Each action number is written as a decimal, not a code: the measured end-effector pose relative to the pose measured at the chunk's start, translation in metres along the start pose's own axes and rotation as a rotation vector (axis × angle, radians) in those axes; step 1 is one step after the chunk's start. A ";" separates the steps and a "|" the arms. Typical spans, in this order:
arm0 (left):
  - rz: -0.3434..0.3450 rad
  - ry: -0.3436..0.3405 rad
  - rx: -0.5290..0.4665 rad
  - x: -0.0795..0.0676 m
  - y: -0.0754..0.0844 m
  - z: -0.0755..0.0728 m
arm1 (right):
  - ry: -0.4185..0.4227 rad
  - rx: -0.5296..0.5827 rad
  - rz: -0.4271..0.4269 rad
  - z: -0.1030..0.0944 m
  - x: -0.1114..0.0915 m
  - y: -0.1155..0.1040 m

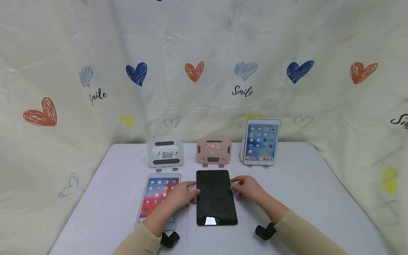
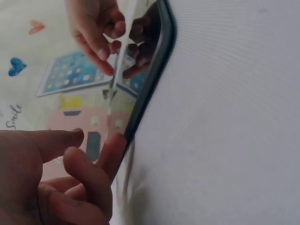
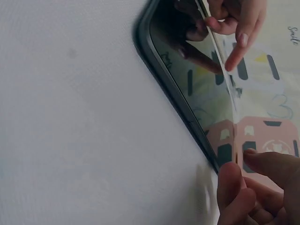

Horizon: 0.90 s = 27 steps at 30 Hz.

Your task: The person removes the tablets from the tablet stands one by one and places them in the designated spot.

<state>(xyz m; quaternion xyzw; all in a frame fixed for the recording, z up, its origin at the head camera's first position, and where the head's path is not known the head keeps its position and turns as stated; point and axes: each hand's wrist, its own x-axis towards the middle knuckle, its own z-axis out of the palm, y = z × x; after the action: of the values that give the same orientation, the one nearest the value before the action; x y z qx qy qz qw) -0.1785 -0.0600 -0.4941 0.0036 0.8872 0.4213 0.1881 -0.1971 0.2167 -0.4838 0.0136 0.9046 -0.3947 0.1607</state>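
A black tablet (image 1: 216, 200) with a dark screen lies flat at the middle of the table. My left hand (image 1: 179, 195) is at its left edge, above part of a white tablet (image 1: 153, 198) with a lit screen. In the left wrist view, a fingertip touches the black tablet's edge (image 2: 161, 58) and the other fingers are loosely bent. At the right edge is my right hand (image 1: 250, 188), and the right wrist view shows a fingertip (image 3: 229, 176) against that side. Neither hand appears to grip the tablet.
Behind the tablets stand a grey-white tablet stand (image 1: 165, 154) and a pink stand (image 1: 213, 151). To their right, another white tablet (image 1: 262, 142) with a lit screen leans upright on a stand. A curtain (image 1: 210, 42) printed with hearts hangs behind the white table (image 1: 306, 184).
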 end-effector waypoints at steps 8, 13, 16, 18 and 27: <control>0.012 0.018 -0.079 0.001 0.004 -0.001 | 0.044 -0.014 0.007 -0.009 0.000 0.003; 0.000 0.014 -0.115 0.001 0.005 -0.002 | 0.047 -0.014 0.011 -0.011 0.001 0.004; 0.014 0.016 -0.128 0.002 0.008 -0.002 | 0.044 -0.022 0.014 -0.014 0.003 0.006; 0.027 0.012 -0.137 0.003 0.011 -0.002 | 0.045 -0.028 0.014 -0.017 0.004 0.007; 0.082 -0.008 -0.139 0.012 0.028 0.004 | 0.063 -0.042 -0.010 -0.034 0.001 0.011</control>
<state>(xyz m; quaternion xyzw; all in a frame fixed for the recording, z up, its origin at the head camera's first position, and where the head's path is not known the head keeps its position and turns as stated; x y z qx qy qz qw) -0.1922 -0.0369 -0.4790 0.0284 0.8540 0.4894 0.1741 -0.2057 0.2488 -0.4696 0.0180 0.9173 -0.3760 0.1302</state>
